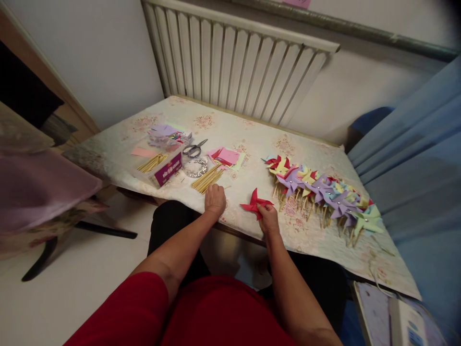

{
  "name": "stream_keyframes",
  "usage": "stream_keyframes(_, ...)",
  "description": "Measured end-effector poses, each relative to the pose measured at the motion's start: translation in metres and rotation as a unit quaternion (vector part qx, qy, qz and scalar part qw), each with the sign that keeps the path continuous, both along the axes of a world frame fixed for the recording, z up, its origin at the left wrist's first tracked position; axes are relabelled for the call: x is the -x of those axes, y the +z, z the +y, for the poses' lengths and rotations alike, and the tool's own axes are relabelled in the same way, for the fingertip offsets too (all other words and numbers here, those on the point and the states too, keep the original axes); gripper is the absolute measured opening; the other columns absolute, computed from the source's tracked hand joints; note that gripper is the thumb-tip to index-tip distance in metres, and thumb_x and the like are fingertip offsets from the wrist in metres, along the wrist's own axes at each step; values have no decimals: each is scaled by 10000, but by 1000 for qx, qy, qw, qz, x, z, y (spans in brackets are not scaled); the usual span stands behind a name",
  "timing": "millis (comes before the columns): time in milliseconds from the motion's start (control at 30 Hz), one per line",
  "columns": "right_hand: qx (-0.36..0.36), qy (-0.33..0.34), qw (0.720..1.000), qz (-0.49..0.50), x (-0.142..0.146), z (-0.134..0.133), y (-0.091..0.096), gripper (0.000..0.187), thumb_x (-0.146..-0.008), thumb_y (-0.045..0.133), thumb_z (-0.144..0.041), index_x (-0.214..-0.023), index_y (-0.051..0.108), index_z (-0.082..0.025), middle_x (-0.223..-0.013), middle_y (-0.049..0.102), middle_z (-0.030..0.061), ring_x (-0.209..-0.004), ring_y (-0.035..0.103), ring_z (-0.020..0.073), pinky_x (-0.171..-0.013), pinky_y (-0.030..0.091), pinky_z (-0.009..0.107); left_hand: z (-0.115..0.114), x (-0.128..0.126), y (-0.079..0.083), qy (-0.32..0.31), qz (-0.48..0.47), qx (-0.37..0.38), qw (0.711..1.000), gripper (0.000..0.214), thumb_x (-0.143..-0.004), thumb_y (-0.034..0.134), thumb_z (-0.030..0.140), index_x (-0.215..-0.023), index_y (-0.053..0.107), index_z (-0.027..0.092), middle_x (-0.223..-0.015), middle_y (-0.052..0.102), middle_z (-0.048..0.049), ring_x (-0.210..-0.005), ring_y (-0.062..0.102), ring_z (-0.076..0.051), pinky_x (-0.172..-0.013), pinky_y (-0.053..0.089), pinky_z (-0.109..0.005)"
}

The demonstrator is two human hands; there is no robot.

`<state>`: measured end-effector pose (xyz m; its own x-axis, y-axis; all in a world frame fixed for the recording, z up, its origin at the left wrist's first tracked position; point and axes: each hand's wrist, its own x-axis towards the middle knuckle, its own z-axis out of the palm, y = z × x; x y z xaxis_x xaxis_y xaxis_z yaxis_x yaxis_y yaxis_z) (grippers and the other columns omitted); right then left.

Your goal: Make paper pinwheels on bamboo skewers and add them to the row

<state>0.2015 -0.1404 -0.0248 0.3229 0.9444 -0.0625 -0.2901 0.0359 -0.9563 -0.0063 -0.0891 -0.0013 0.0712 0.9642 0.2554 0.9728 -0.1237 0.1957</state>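
A red paper pinwheel (254, 203) is pinched at its folded middle by my right hand (269, 218), just above the near edge of the table. My left hand (215, 199) rests on the cloth with curled fingers, at the near end of a loose bundle of thin wooden sticks (206, 179). One thin stick (227, 187) pokes out past its fingertips; the grip itself is mostly hidden under the hand. Behind the bundle lie pink and red paper squares (226, 156). A round clear dish of pins (196, 166) stands to the bundle's left.
Finished pinwheels on sticks (320, 190) stand in rows at the right. Black scissors (194, 150), a purple-labelled box (169, 170) with sticks and a clear container of paper pieces (163, 137) sit at the left. A radiator (230, 62) runs behind the flowered tablecloth (252, 132).
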Motion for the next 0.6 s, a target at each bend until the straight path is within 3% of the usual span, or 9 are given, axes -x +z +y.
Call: stream_keyframes(600, 23, -23, 999, 15, 0, 2, -2, 304, -592, 818, -338, -588, 554, -187, -570, 567, -59, -523, 505, 86, -523, 410, 222, -3, 1, 1, -29, -3, -6, 1000, 204, -955, 450, 311, -987, 611, 190, -1032, 579, -128, -1030, 490, -299, -877, 385, -436)
